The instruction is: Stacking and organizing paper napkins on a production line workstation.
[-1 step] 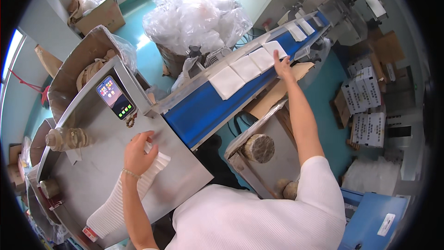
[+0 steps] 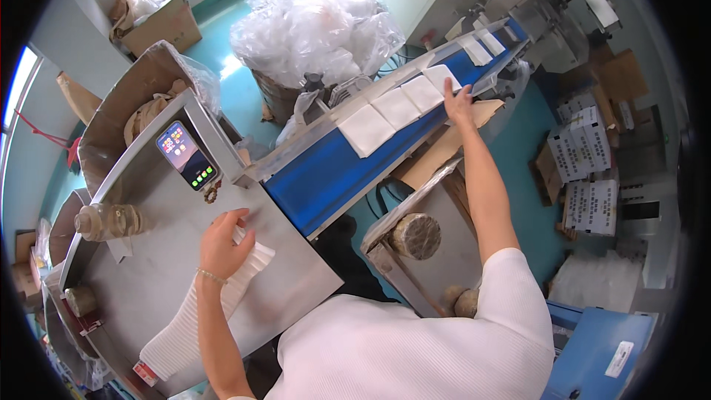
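White, square, folded sheets [image 2: 400, 109] lie in an overlapping row on a blue conveyor belt [image 2: 311, 192]. My right hand [image 2: 460, 107] reaches to the far end of this row. Its thumb and fingers are apart, the thumb by the edge of the last sheet. On the steel table to the left runs a long, slanting row of similar white pieces [image 2: 178, 337], packed tightly face to face. My left hand [image 2: 224, 244] rests at the upper end of that row, fingers bent and thumb apart. A bit of white shows between them; the palm side is hidden.
A lit phone [image 2: 187, 154] and a bead bracelet [image 2: 212, 192] lie on the steel table [image 2: 296, 281], with tape rolls [image 2: 107, 222] at its left. Beyond the belt rises a heap of clear plastic bags [image 2: 315, 22]. A wrapped roll [image 2: 415, 237] sits in the bin beside me.
My right hand has shifted slightly to the right along the belt. The sheets by it have barely moved the same way. My left hand stays in place.
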Tool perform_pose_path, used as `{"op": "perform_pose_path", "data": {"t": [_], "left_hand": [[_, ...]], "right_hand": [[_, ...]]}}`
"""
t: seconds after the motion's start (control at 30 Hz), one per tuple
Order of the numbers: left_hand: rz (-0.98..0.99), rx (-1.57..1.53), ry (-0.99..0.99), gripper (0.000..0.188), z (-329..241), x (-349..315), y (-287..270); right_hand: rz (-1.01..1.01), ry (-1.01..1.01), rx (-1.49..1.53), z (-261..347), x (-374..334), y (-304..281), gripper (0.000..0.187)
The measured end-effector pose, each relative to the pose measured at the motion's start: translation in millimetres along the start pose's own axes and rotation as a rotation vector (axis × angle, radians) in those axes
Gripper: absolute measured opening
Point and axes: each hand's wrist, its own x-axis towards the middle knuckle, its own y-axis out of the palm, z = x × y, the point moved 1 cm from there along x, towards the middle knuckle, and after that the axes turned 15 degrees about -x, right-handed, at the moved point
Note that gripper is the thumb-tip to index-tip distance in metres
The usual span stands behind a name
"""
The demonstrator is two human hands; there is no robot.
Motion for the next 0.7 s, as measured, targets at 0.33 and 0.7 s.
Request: {"op": "perform_pose_path", "data": {"t": [0.33,0.7], "left_hand": [[-0.228,0.080,0.083,0.041,-8.6,-39.8,-15.0],[-1.617,0.167,-0.851,0.055,234.5,-403.4,-159.6]], "right_hand": [[0.843,-1.032,0.417,192.1,-370.5,-56.5,0.052],[1.306,-0.291,0.866,167.3,-439.1,-13.8,0.040]]}}
